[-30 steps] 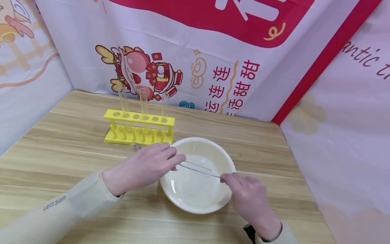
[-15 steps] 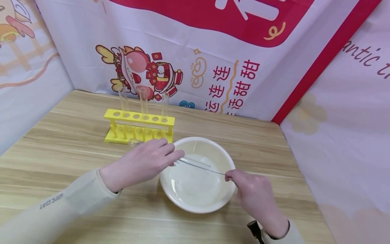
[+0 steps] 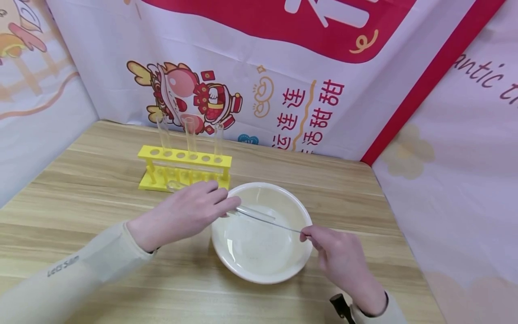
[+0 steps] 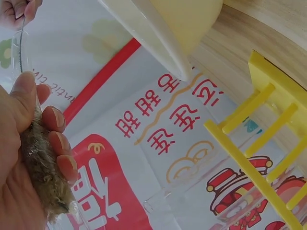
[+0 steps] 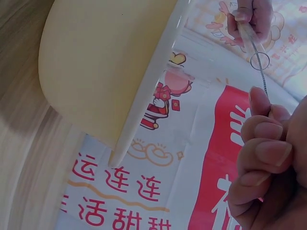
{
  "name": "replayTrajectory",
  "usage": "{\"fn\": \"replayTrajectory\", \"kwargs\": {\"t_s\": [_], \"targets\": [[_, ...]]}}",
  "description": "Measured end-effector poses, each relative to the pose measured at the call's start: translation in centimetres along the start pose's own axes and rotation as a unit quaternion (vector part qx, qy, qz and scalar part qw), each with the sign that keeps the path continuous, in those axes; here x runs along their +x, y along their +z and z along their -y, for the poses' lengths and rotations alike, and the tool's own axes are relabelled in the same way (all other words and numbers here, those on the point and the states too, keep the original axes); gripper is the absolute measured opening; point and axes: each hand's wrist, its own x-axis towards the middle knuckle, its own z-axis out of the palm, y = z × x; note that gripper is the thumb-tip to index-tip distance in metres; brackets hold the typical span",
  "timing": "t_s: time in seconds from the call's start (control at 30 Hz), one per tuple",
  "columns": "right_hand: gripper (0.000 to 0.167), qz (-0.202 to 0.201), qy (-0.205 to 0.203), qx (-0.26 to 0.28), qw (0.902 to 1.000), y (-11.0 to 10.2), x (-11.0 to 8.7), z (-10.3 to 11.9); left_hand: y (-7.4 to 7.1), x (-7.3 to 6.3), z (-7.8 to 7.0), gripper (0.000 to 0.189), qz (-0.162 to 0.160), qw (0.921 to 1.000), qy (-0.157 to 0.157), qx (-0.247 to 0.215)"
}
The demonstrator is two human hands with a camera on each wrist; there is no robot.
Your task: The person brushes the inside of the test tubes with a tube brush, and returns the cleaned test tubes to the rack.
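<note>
Over the basin, my left hand (image 3: pixel 186 209) grips a clear glass test tube (image 3: pixel 259 213) with its fingers wrapped round it. The tube lies slanted, its open mouth toward the right and its rounded end sticking out left of the hand. Inside it, the brownish bristles of a test tube brush (image 4: pixel 43 167) show through the glass near the closed end. The brush's twisted wire handle (image 5: pixel 261 72) comes out through the mouth. My right hand (image 3: pixel 340 256) pinches the wire's far end between thumb and curled fingers, at the basin's right rim.
A cream-white basin (image 3: pixel 259 256) stands on the wooden table (image 3: pixel 81 202) beneath the hands. Behind it on the left is a yellow test tube rack (image 3: pixel 185 156) with 3 upright glass tubes (image 3: pixel 191 135). Printed cloth (image 3: pixel 251 36) walls the table's back and sides.
My left hand has shifted a little left and up with the tube. My right hand has moved slightly right, and more wire shows outside the tube's mouth.
</note>
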Motion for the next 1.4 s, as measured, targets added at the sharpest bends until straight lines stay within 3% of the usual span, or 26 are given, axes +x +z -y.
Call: {"fn": "replayTrajectory", "kwargs": {"t_s": [0.67,1.4], "targets": [[0.046,0.016,0.02,0.061,0.9978,-1.0,-0.8,-1.2,-0.1,-0.6,0.7,0.039,0.004,0.9999,0.0,0.01],[0.047,0.015,0.011,0.053,0.9984,-2.4,-2.1,-2.1,-0.8,-1.3,1.1,0.039,0.028,0.9994,-0.009,0.02]]}}
